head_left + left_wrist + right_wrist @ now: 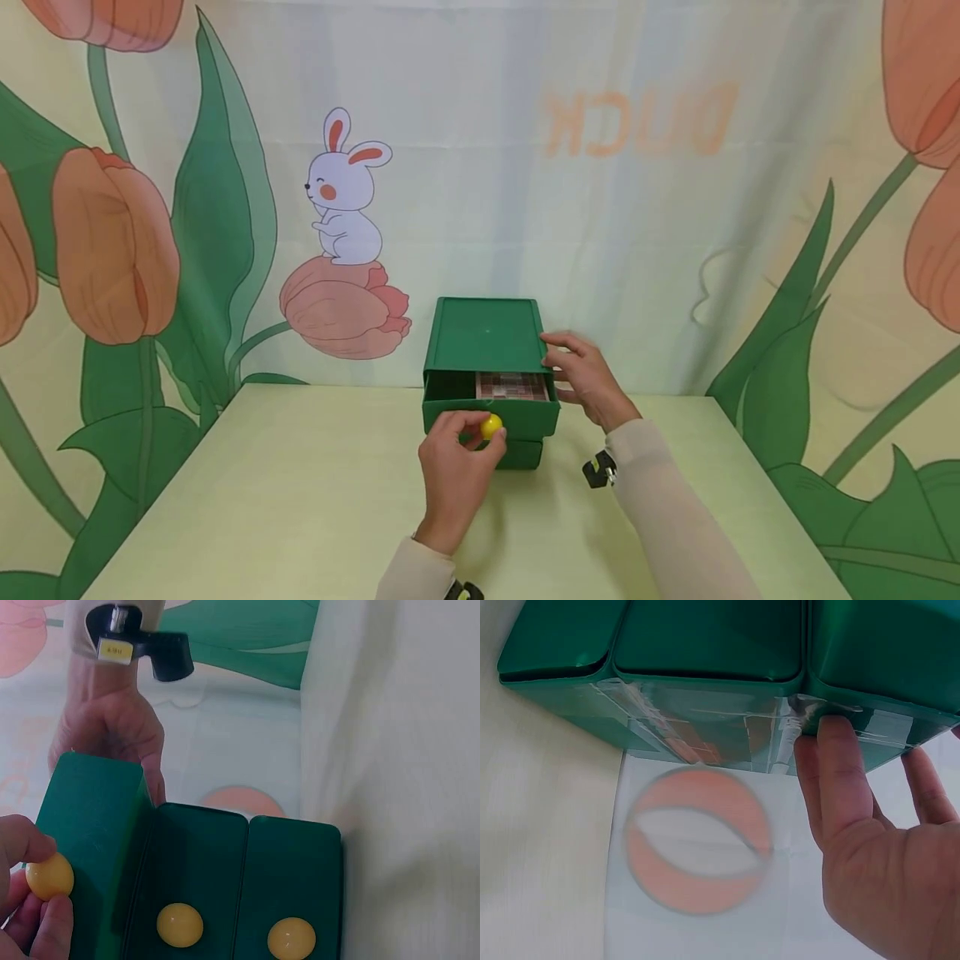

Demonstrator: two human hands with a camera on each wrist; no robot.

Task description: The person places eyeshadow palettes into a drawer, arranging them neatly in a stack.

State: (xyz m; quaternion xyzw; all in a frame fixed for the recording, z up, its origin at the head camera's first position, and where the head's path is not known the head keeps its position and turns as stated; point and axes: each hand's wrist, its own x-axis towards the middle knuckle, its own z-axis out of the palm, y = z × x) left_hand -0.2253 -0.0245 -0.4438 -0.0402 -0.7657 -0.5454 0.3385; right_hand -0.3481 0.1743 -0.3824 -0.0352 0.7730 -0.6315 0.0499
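Note:
A small green drawer cabinet (486,333) stands at the table's back, its top drawer (517,421) pulled partway out. My left hand (456,467) pinches that drawer's round yellow knob (491,427) between thumb and fingers. Inside the drawer, on the right, lies a pink-and-white checked item (512,386); the left part looks dark. My right hand (588,379) holds the cabinet's right side near the top, fingers against the wall, as the right wrist view also shows. Two lower drawers with yellow knobs (180,925) appear pushed in in the left wrist view.
The pale table (315,500) spreads around the cabinet. A printed curtain (480,192) with tulips and a rabbit hangs close behind it. Clear tape (784,739) runs along the cabinet's side. Each wrist wears a black camera strap (600,470).

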